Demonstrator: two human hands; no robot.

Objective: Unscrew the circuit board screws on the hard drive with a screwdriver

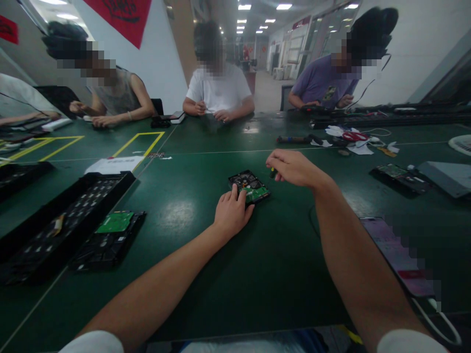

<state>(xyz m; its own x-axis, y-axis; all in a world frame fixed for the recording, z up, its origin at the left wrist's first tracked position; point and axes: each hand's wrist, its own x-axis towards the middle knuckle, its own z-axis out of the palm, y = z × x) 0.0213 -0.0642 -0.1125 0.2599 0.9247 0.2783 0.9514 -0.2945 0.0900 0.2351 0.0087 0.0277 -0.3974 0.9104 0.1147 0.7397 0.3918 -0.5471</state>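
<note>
A hard drive (253, 191) lies on the green table with its green circuit board facing up. My left hand (231, 210) rests on its near left side, fingers apart and fingertips touching the top. The thumb sits by the drive's near edge. Just right of the drive and above the table, my right hand (292, 167) is closed, wrist bent. Between its fingers shows the end of a small black-and-yellow tool (273, 172); the palm hides the rest, so its kind is unclear.
At left stand a long black tray (121, 182) and another hard drive (116, 235). To the right lie a phone (393, 250) with a white cable, a third drive (401, 177) and a grey box (449, 177). Papers and red-handled scissors (355, 136) lie farther back. Three people sit opposite.
</note>
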